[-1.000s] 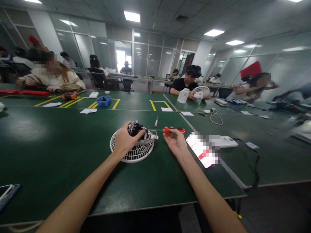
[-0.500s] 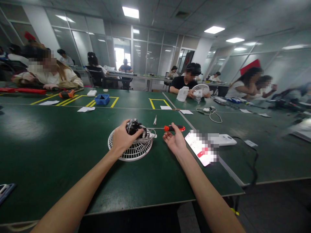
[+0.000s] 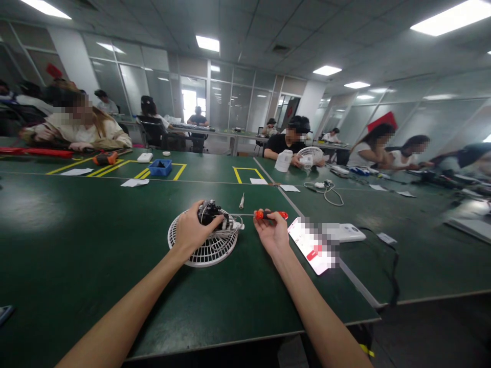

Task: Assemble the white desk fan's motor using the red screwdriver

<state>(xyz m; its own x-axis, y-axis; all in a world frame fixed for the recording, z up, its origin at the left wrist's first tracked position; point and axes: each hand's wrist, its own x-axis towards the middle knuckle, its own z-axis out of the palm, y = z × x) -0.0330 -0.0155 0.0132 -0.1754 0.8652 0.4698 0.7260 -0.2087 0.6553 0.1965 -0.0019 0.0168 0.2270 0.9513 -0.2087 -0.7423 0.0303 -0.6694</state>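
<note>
A white fan grille (image 3: 209,249) lies flat on the green table (image 3: 95,245), with a black motor assembly (image 3: 211,211) and pale wires on top of it. My left hand (image 3: 191,230) is wrapped around that motor from the left. Just to the right, my right hand (image 3: 271,231) has its fingers curled on the red handle of a screwdriver (image 3: 271,214). The screwdriver's thin shaft points left toward the motor.
A phone (image 3: 311,245) and a white box (image 3: 343,232) with a black cable lie right of my hand. A small screwdriver bit (image 3: 241,200) sits behind the fan. Farther back are a blue bin (image 3: 160,166), paper slips and several seated people with another fan (image 3: 311,155).
My right hand's fingers closed over the screwdriver handle, which lay beyond its open palm half a second ago. The left hand stayed on the motor. The camera tilted slightly.
</note>
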